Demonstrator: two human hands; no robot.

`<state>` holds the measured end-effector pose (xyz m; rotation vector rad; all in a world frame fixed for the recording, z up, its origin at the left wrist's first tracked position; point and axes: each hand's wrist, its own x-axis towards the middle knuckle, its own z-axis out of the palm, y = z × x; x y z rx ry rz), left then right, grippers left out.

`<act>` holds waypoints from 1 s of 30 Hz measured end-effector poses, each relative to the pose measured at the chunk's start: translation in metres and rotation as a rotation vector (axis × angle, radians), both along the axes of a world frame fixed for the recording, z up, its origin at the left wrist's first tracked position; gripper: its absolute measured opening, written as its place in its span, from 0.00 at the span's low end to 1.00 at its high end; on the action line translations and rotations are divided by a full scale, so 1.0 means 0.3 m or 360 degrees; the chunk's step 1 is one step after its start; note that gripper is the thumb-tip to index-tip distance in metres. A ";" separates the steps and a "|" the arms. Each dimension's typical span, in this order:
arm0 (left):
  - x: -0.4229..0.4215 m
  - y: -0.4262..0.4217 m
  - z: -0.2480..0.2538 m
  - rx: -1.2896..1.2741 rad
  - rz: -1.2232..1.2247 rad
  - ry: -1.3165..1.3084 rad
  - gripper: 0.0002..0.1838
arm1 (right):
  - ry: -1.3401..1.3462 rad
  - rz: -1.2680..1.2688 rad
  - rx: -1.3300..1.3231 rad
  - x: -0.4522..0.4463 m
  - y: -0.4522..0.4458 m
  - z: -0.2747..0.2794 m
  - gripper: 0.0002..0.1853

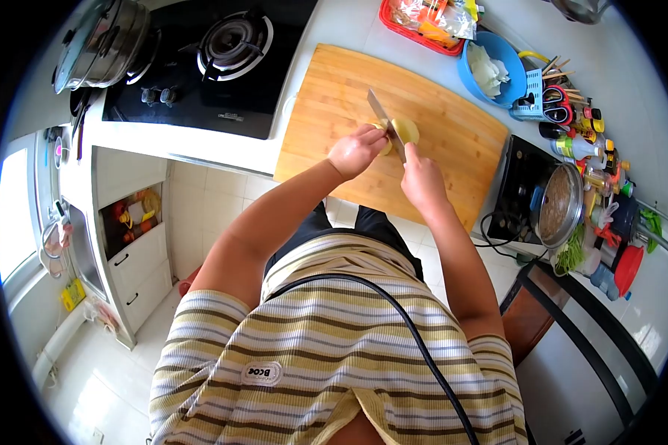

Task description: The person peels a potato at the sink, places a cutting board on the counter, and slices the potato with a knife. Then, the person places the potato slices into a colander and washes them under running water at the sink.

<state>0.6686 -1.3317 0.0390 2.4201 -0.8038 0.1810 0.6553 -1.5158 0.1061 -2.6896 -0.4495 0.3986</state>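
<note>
My right hand (423, 179) is closed round the handle end of a kitchen knife (381, 109), whose wide blade points away from me and slants to the left. A pale yellow piece of peeled potato (406, 131) lies on the right side of the blade. Left of the blade, my left hand (358, 151) has its fingers bent together on another part of the potato (387, 147), mostly covered by them. Both hands are over the wooden cutting board (334, 89). The knife's handle is hidden in my right fist.
A black gas stove (193, 104) with a steel pot (115, 44) is at left. Beyond the board sit a red basket (453, 49) and a blue bowl (497, 48) holding pale peelings. Scissors (557, 104), several bottles (579, 147) and a lidded pan (560, 204) line the right side.
</note>
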 end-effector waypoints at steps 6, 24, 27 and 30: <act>0.003 0.002 -0.004 -0.0004 -0.0019 0.0068 0.16 | 0.0124 0.0086 -0.0252 0.014 0.046 0.048 0.18; 0.008 0.010 -0.042 -0.0068 0.0002 -0.0124 0.16 | 0.0054 0.0027 0.0001 0.019 0.028 -0.178 0.14; 0.002 0.004 -0.029 -0.0152 0.0055 -0.0029 0.15 | 0.0098 -0.0023 0.0002 0.032 0.017 -0.129 0.16; 0.006 0.011 -0.030 -0.0139 0.0012 -0.0045 0.15 | 0.0087 0.0003 0.0056 0.021 0.019 -0.043 0.18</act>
